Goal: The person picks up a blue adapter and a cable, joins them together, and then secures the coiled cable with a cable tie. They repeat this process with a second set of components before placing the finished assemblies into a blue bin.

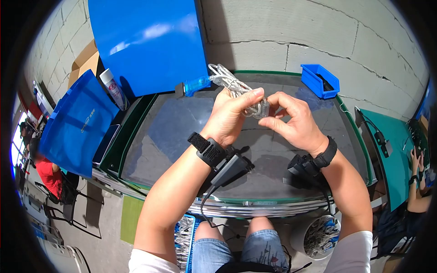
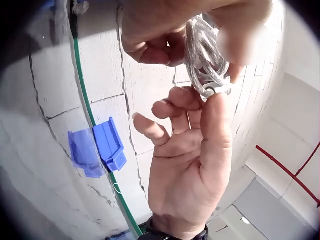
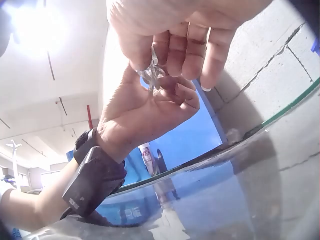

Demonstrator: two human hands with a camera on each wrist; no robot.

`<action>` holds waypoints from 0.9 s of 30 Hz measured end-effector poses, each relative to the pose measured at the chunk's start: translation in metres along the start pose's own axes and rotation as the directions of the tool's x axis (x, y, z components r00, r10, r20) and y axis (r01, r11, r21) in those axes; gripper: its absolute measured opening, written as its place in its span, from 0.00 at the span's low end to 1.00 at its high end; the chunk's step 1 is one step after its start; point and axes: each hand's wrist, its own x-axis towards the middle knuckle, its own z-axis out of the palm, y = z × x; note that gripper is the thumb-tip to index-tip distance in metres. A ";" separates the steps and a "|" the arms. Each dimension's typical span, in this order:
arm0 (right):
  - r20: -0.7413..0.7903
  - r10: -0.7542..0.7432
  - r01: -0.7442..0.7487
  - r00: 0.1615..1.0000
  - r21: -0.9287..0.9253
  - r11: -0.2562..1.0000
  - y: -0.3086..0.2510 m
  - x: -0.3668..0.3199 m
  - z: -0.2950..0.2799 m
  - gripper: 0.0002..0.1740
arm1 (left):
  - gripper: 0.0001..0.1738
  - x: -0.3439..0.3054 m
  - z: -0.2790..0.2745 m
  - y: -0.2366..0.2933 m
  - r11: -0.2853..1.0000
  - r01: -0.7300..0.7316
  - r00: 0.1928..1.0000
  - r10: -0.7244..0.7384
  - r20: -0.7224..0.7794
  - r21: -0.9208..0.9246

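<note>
A clear silvery cable (image 1: pixel 233 84) is bundled in loops above the table, with a translucent blue connector (image 1: pixel 196 85) at its far left end. The left hand (image 1: pixel 227 119) grips the bundle, thumb along its top. Thumb and forefinger of the right hand (image 1: pixel 298 122) pinch its near right end. In the left wrist view the looped cable (image 2: pixel 205 52) runs between the left hand (image 2: pixel 165 22) and the right hand (image 2: pixel 187 155). Fingers of the right hand (image 3: pixel 185 30) partly hide the cable (image 3: pixel 152 75) and the left hand (image 3: pixel 145 110) in the right wrist view.
A large blue panel (image 1: pixel 150 43) and a spray can (image 1: pixel 114 88) stand at the back left. A small blue bin (image 1: pixel 320 81) sits at the table's back right. Below the front edge are a blue crate (image 1: pixel 195 223) and a white bucket (image 1: pixel 298 232), both holding cables.
</note>
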 end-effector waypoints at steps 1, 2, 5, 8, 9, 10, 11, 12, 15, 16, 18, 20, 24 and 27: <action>-0.015 -0.021 0.020 1.000 -0.029 0.999 0.002 0.000 0.000 0.15 | 0.10 0.000 0.000 0.000 1.000 0.003 1.000 -0.003 0.014 0.005; -0.015 -0.020 0.019 1.000 -0.028 0.999 0.002 0.000 0.002 0.15 | 0.10 0.000 -0.001 0.001 1.000 0.006 1.000 -0.006 0.028 0.010; -0.055 -0.029 0.028 0.998 -0.007 1.000 0.000 0.000 0.006 0.13 | 0.09 0.002 -0.006 0.001 0.999 0.026 0.999 -0.027 0.027 0.035; -0.057 -0.035 0.033 0.998 -0.041 0.999 0.000 0.000 0.007 0.11 | 0.09 -0.001 -0.002 0.002 0.998 0.039 0.999 -0.039 -0.013 0.047; -0.063 -0.042 0.039 0.997 -0.045 0.998 -0.001 0.000 0.007 0.11 | 0.09 -0.001 -0.002 0.002 0.998 0.039 0.999 -0.039 -0.013 0.047; -0.069 -0.049 0.046 0.996 -0.048 0.998 -0.001 0.001 0.007 0.10 | 0.09 -0.001 -0.002 0.001 0.998 0.044 0.999 -0.044 -0.007 0.047; -0.068 -0.049 0.046 0.996 -0.049 0.998 -0.001 0.000 0.007 0.10 | 0.10 -0.001 -0.002 0.001 0.998 0.049 0.999 -0.049 -0.001 0.047; -0.069 -0.042 0.039 0.997 -0.043 0.998 -0.001 0.000 0.008 0.11 | 0.10 -0.001 -0.002 0.001 0.998 0.049 0.999 -0.049 -0.001 0.047; -0.068 -0.029 0.027 0.997 -0.036 0.999 -0.001 0.001 0.009 0.13 | 0.10 -0.001 -0.001 0.001 0.998 0.055 0.998 -0.055 0.008 -0.023; -0.069 -0.023 0.020 0.997 -0.034 0.999 -0.001 0.001 0.009 0.14 | 0.10 -0.001 -0.001 0.001 0.995 0.085 0.996 -0.086 -0.022 -0.043; -0.070 -0.024 0.020 0.997 -0.048 0.999 0.001 0.001 0.009 0.15 | 0.10 -0.002 0.001 0.001 0.991 0.117 0.991 -0.120 -0.050 -0.064; -0.072 -0.022 0.018 0.997 -0.061 0.998 0.003 0.001 0.008 0.16 | 0.10 -0.005 0.004 0.003 0.988 0.147 0.985 -0.151 -0.086 -0.053; -0.050 0.013 -0.018 0.999 -0.098 0.995 0.004 0.000 0.007 0.16 | 0.10 -0.002 -0.001 -0.003 0.985 0.163 0.981 -0.167 -0.096 -0.048; -0.049 0.016 -0.021 0.999 -0.106 0.994 0.005 0.000 0.008 0.15 | 0.10 -0.001 -0.003 -0.004 0.981 0.191 0.975 -0.194 -0.110 -0.036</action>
